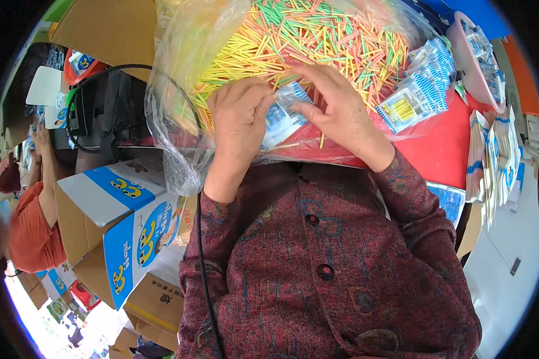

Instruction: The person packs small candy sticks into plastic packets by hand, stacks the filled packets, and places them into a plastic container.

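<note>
A small blue-and-white plastic packet (280, 124) is tilted between my hands, over the edge of a pile of thin coloured sticks (317, 42). My left hand (239, 113) is closed, thumb and fingers pinching the packet's left side. My right hand (344, 116) curves round the other side, thumb and fingers apart. Its thumb tip is at the packet's right edge; whether it presses on it I cannot tell. The yellow, pink and green sticks lie in a clear plastic bag (176, 125). Right of my right hand, several filled packets (407, 107) overlap in a row.
A pink tub (466, 63) of packets stands at the far right, above a stack of flat printed packaging (491, 155). Part of the red tabletop (437, 149) shows. An open printed carton (126, 209) and a black cable (200, 251) are on the left. A person in orange (39, 221) works beyond.
</note>
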Tool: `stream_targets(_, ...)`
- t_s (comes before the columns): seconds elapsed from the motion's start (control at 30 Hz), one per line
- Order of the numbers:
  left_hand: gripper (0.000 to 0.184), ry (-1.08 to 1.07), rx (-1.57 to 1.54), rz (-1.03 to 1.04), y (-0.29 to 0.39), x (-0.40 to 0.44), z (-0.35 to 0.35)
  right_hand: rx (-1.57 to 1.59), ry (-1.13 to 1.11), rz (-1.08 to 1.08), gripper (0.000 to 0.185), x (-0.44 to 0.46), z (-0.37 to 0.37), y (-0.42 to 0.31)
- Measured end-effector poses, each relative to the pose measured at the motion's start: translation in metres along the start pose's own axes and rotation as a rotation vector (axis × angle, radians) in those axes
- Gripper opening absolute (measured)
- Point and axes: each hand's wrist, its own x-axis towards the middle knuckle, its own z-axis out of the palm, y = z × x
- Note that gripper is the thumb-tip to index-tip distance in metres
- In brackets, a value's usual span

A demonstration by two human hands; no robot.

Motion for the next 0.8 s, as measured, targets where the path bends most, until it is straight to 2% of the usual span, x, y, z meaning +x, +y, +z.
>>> stream_targets(0.03,0.009,-0.002,-0.001,-0.003,0.002,0.002,-0.002,0.055,0.108,-0.01,0.016,0.001,0.0,-0.002)
stream_targets(0.07,0.01,-0.019,-0.027,-0.032,0.007,0.004,-0.005,0.055,0.107,-0.008,0.016,0.0,0.0,-0.002)
stream_targets(0.17,0.011,-0.047,-0.078,-0.085,0.014,0.009,-0.008,0.422,-0.085,0.184,0.016,-0.001,-0.004,0.004)
stream_targets(0.2,0.01,-0.08,-0.109,-0.114,0.013,0.008,-0.007,0.422,-0.084,0.183,0.016,0.0,-0.006,0.004)
stream_targets(0.3,0.011,-0.146,-0.168,-0.179,0.013,0.004,-0.005,0.431,-0.148,0.36,0.018,-0.002,-0.009,0.001)
stream_targets(0.4,0.011,-0.107,-0.54,-0.433,0.024,0.002,-0.005,0.288,-0.061,0.258,0.02,-0.004,-0.009,-0.003)
stream_targets(0.53,0.01,-0.228,-0.725,-0.478,0.028,0.002,-0.006,0.143,-0.056,0.149,0.029,-0.004,-0.014,-0.004)
stream_targets(0.6,0.01,-0.193,-0.724,-0.449,0.021,0.001,-0.002,0.103,-0.074,0.121,0.033,0.0,-0.017,-0.005)
stream_targets(0.7,0.011,-0.117,-0.723,-0.396,0.011,-0.004,0.002,0.082,-0.254,0.113,0.029,0.013,-0.021,-0.009)
stream_targets(0.8,0.011,0.053,-0.674,-0.388,0.001,-0.007,-0.003,0.136,-0.245,0.19,0.025,0.043,-0.023,-0.006)
